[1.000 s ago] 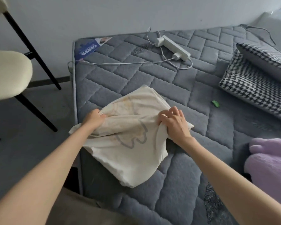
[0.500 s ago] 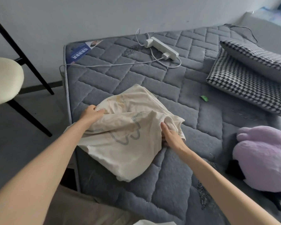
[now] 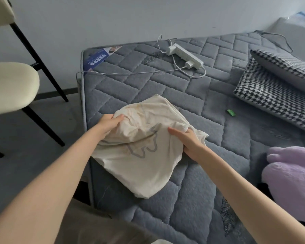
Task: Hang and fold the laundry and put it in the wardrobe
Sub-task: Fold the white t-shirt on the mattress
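My left hand [image 3: 108, 125] bunches the cream garment [image 3: 141, 166] and my right hand [image 3: 189, 142] pinches its far edge. Between them it lies crumpled on the mattress [image 3: 192, 106], folding unfinished, storing to come.

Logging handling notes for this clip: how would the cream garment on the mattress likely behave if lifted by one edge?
Probably floppy: the cream garment bunches into soft wrinkles where the left hand grips it. Likely light, since the cloth looks thin. Its corner at the mattress edge might slip off.
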